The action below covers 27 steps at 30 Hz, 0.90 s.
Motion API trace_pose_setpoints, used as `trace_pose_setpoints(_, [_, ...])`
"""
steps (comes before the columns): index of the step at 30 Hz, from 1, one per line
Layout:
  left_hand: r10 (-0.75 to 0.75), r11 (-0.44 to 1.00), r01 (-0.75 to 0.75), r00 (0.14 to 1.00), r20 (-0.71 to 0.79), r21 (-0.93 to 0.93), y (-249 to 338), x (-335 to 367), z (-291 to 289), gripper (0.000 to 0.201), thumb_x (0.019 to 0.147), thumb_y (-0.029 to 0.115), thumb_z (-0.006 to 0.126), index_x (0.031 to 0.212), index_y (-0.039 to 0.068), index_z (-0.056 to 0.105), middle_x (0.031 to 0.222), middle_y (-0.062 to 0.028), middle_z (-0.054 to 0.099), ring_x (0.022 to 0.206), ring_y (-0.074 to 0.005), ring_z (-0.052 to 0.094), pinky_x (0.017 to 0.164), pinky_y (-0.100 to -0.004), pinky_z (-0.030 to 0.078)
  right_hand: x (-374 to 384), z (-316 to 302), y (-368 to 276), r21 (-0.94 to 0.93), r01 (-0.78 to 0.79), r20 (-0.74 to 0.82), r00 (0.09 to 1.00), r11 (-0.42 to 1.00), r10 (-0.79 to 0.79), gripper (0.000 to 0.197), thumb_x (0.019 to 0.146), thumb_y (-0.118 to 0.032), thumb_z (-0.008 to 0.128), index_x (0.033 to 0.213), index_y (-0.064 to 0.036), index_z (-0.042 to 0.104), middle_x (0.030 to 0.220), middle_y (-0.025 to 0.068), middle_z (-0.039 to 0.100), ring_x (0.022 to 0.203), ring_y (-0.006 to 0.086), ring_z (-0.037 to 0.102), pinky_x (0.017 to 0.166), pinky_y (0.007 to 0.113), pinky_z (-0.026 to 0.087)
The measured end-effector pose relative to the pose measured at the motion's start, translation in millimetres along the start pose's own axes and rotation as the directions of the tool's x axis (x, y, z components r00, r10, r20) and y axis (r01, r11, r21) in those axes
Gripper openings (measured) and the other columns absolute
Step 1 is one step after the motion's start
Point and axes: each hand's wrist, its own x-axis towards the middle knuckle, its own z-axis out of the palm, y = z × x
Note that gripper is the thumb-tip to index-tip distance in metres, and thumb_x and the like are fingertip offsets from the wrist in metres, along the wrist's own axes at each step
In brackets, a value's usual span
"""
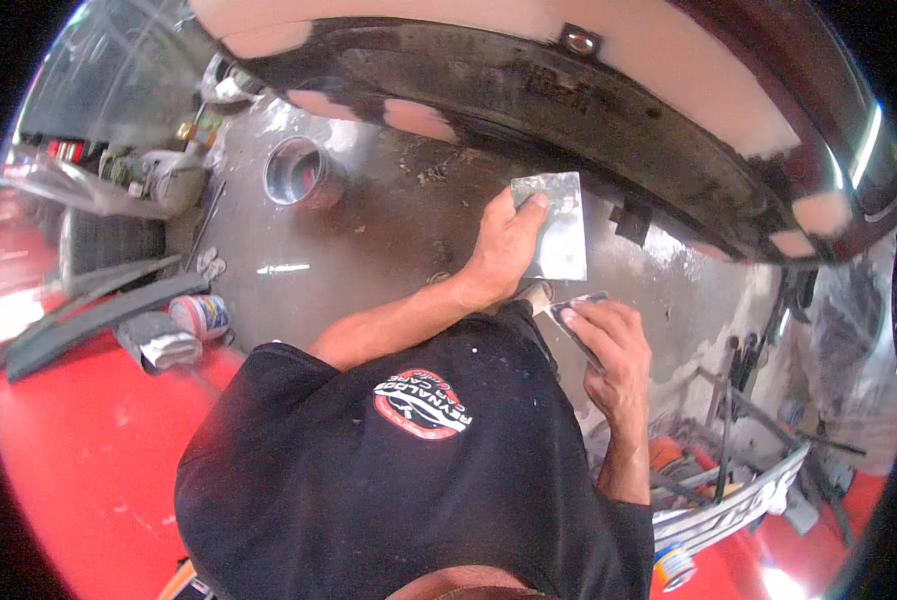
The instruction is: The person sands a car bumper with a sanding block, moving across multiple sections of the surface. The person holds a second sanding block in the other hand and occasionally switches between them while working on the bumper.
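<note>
My left hand (509,238) grips a flat, shiny metal plate (565,240) by its left edge, thumb on top. A pale grey smear marks the plate's upper part. To the right and nearer my body, my right hand (614,345) is closed on a thin dark flat spreader (577,340), its exact kind partly hidden by the fingers. The spreader is apart from the plate. Beyond both hands curves a dark car bumper (449,70) with pinkish filler patches (419,118) along it. Neither hand touches the bumper.
A bucket (274,185) stands on the wet grey floor at far left. A white tub (201,316), grey cloth (159,335) and dark trim strips (89,310) lie left. At right are a white-edged car part (734,512), a small can (676,567) and plastic sheeting (849,310).
</note>
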Motion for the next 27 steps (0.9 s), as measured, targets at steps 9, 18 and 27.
trace_pose_setpoints(9, [-0.346, 0.806, 0.356, 0.932, 0.112, -0.473, 4, -12, -27, 0.028, 0.107, 0.017, 0.05, 0.129, 0.001, 0.059, 0.118, -0.0139, 0.071, 0.103, -0.0251, 0.072, 0.09, -0.0408, 0.06, 23, 52, 26, -0.203, 0.031, -0.287, 0.954, 0.979, -0.09, 0.058, 0.081, 0.017, 0.056, 0.134, -0.0053, 0.062, 0.13, 0.0188, 0.065, 0.119, 0.0376, 0.061, 0.103, 0.048, 0.048])
trace_pose_setpoints(18, [0.189, 0.958, -0.193, 0.981, 0.043, 0.21, 5, -21, -49, 0.025, 0.105, 0.018, 0.056, 0.119, 0.0, 0.067, 0.111, -0.0086, 0.072, 0.097, -0.0162, 0.069, 0.086, -0.0332, 0.056, 32, 34, -24, -0.148, 0.012, 0.033, 0.999, 0.989, -0.007, 0.052, 0.075, 0.017, 0.054, 0.119, -0.0027, 0.073, 0.121, 0.014, 0.069, 0.118, 0.0361, 0.06, 0.103, 0.045, 0.048])
trace_pose_setpoints(27, [-0.087, 0.903, 0.218, 0.937, 0.339, -0.371, 17, -27, -61, 0.037, 0.111, 0.027, 0.046, 0.132, -0.001, 0.06, 0.117, -0.0107, 0.071, 0.109, -0.0191, 0.068, 0.095, -0.0365, 0.057, 25, 55, 10, -0.269, 0.075, -0.335, 0.927, 0.96, -0.166, 0.057, 0.082, 0.016, 0.053, 0.135, -0.0027, 0.063, 0.13, 0.0201, 0.065, 0.121, 0.0389, 0.061, 0.108, 0.045, 0.046])
